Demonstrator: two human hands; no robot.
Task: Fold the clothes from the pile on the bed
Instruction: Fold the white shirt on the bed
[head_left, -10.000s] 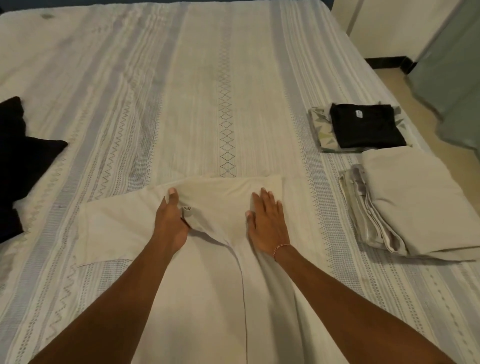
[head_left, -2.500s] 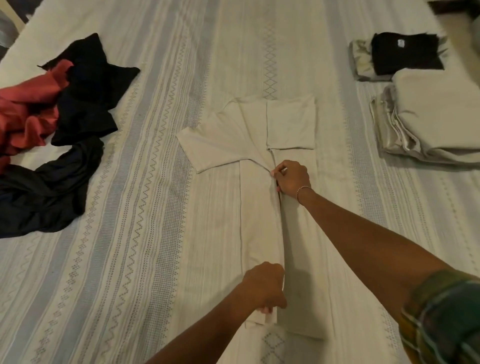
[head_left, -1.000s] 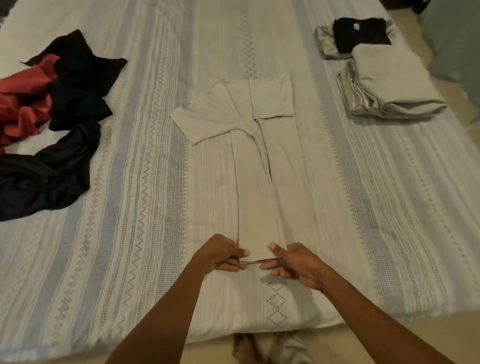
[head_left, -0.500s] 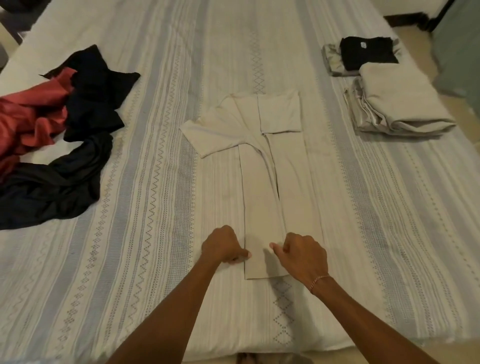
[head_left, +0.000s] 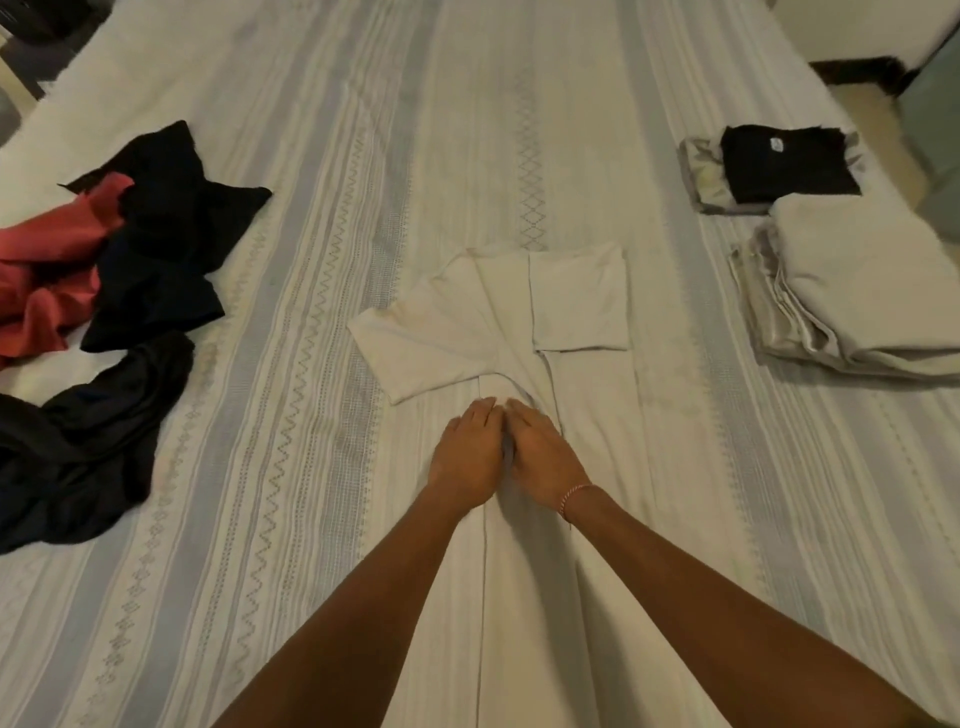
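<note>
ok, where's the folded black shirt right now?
Head view, far right of the bed: the folded black shirt sits on a grey folded piece, just beyond the beige folded stack.

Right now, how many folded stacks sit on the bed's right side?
2. The far stack has a black garment on top of a grey one; the near stack is beige, beside it toward the camera. Its right end is cut off.
</note>
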